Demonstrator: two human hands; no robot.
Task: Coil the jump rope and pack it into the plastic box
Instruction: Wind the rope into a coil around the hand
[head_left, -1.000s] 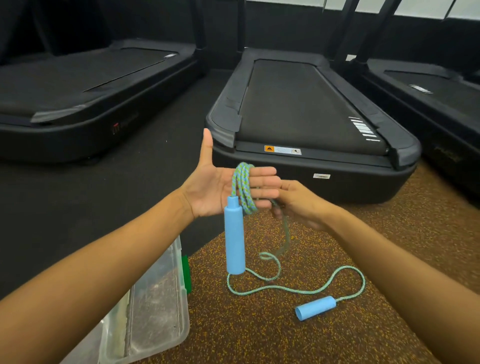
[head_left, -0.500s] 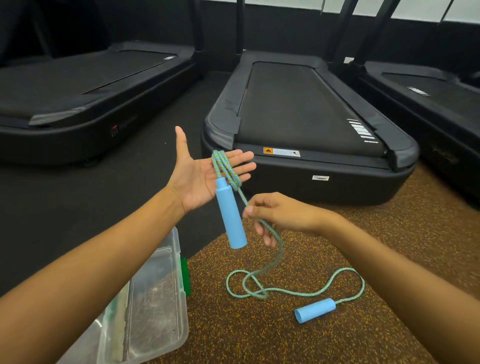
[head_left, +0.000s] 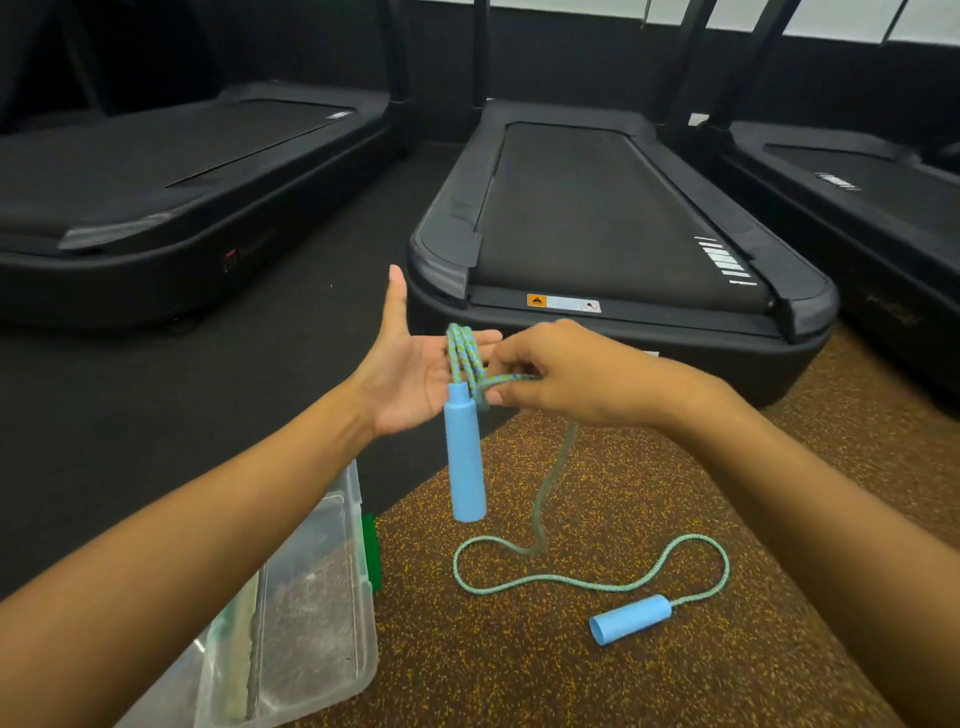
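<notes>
My left hand (head_left: 408, 374) is held up flat, palm toward me, thumb pointing up. Several turns of the green-and-blue jump rope (head_left: 464, 353) lie wound over its straight fingers. One light-blue handle (head_left: 465, 457) hangs down from those turns. My right hand (head_left: 550, 374) pinches the rope just right of the coil, in front of the left fingertips. From it the rope drops to the floor and loops (head_left: 587, 577) across to the second blue handle (head_left: 629, 619), which lies on its side. The clear plastic box (head_left: 311, 613) stands open on the floor at lower left.
A green lid or clip (head_left: 372, 551) sits at the box's right edge. Three black treadmills stand ahead: left (head_left: 171, 176), centre (head_left: 613, 218) and right (head_left: 872, 197). The floor is black rubber on the left and brown speckled rubber (head_left: 597, 686) under the rope.
My right hand rose from below the coil and carried the rope across the left fingers, laying another turn. The slack on the floor shortened; the hanging handle swung back to vertical.
</notes>
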